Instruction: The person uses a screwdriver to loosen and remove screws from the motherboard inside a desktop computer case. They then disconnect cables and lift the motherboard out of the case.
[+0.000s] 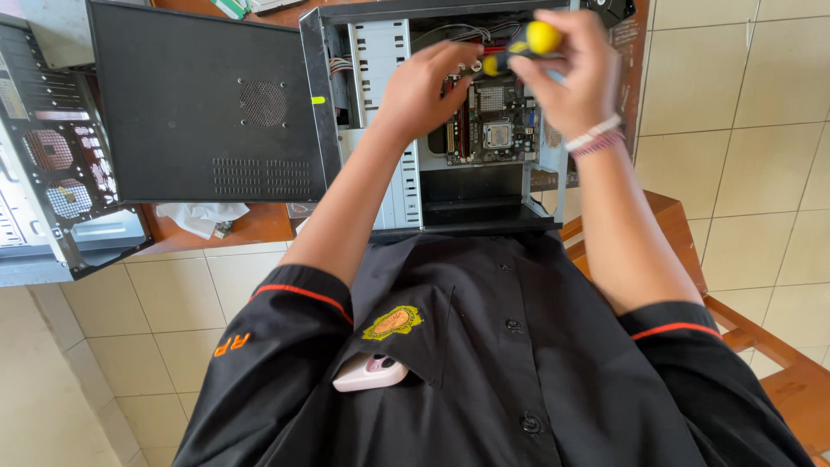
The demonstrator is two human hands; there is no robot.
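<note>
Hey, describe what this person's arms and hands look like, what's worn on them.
Both forearms are bare. Short black sleeves end above the elbows, each edged with a thin red stripe; the left sleeve also carries orange lettering. The right hand has a white bracelet and a pink woven band at the wrist. The left hand shows no rings or bands.

Looking like a PC repair workshop or training room w/ plain fittings. An open desktop case (450, 121) is lying on a wooden table (251, 227), w/ its motherboard (497, 125) showing. Its black side panel (203, 104) is resting beside it, and another stripped case (52, 164) is sitting at the table's left end. A crumpled cloth (201, 216) is lying on the wood. Cream floor tiles (743, 104) are running underneath, and a wooden bench (778, 355) is standing nearby. No office or home furnishings showing.
</note>
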